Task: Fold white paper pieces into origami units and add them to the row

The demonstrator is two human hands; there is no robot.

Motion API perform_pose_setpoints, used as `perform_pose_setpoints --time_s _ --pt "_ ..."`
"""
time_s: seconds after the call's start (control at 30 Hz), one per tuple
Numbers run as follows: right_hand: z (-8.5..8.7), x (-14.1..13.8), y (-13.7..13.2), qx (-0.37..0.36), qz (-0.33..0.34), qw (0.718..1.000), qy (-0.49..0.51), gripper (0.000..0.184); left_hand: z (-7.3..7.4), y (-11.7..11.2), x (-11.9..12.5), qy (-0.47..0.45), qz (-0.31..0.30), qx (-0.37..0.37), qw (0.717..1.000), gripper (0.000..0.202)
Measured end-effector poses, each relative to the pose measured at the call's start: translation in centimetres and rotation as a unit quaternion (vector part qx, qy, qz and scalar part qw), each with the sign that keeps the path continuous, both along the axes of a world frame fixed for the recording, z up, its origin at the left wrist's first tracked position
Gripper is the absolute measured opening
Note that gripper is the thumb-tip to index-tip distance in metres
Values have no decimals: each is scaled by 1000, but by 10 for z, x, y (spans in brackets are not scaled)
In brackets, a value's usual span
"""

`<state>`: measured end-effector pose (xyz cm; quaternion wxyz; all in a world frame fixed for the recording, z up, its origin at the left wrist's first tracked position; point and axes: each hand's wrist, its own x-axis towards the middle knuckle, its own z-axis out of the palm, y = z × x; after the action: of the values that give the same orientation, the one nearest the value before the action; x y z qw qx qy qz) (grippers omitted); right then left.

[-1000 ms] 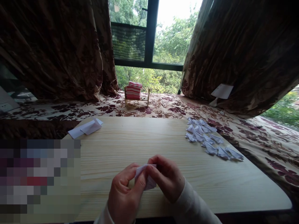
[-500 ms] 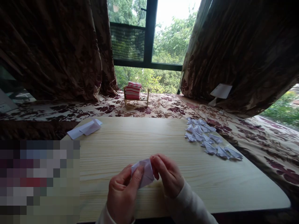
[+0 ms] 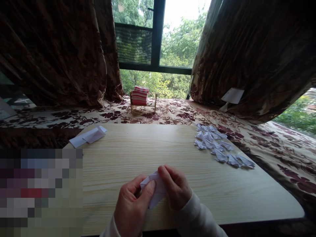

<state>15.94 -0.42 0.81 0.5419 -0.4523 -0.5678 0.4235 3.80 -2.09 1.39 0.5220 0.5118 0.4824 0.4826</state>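
Note:
A small folded piece of white paper [image 3: 158, 195] is held between both hands above the near part of the wooden table [image 3: 138, 149]. My left hand [image 3: 132, 200] grips its left side, with the thumb pressed flat on the face of the paper. My right hand [image 3: 175, 187] pinches the upper right edge between thumb and fingers; the fingertips behind the paper are hidden. Folded white paper pieces [image 3: 213, 143], several of them pointed, lie in rows at the table's right side. At the far left corner rest white paper strips [image 3: 89, 136].
Behind the table, a flower-patterned cloth [image 3: 172, 113] covers the window ledge. On it stand a small wooden rack [image 3: 155, 104] with a stack of red-and-white cloths [image 3: 140, 95] and a white lamp [image 3: 232, 95]. Dark curtains [image 3: 74, 52] flank the window. The lower left is pixelated.
My right hand has closed onto the right edge of the paper, its fingers now pressed together. The paper has tilted, and my left thumb has shifted slightly right with it.

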Motion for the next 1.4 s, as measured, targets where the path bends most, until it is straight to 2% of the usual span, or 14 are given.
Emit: perform_pose_setpoints --time_s 0.07,0.13,0.23,0.3,0.37,0.43,0.5,0.6,0.8,0.97,1.13,1.23,1.4 --pt "1 3 1 -16 46 999 2 39 -1 0 -1 0 -9 -8 1000 27" --pt "2 5 1 -2 74 997 -15 32 0 0 -3 18 -15 11 1000 26" --pt "2 4 0 22 48 998 -40 31 6 1 -5 39 -31 39 998 23" --pt "1 5 0 17 19 999 -37 38 8 2 -7 34 -46 21 998 23" --pt "2 9 -1 22 -5 999 -24 36 7 4 -10 15 -51 -14 998 25" --pt "6 16 -3 70 -24 996 -39 23 5 6 -13 -3 -48 -41 998 27" --pt "12 22 -6 146 -28 983 -109 16 4 9 -15 2 -52 -50 997 27" --pt "19 26 -10 206 6 958 -199 14 6 10 -17 26 -73 -45 996 27" --pt "21 22 -9 191 39 954 -226 9 12 10 -20 35 -115 -32 992 28" --pt "18 22 -9 173 30 959 -222 9 13 10 -21 2 -141 -52 989 29" --pt "18 22 -9 175 26 957 -232 8 13 11 -17 24 -112 -46 992 25" --pt "22 21 -9 220 20 928 -300 8 15 12 -17 43 -109 -36 992 24" --pt "34 19 -9 319 -2 852 -416 17 14 14 -19 60 -118 -26 991 22"
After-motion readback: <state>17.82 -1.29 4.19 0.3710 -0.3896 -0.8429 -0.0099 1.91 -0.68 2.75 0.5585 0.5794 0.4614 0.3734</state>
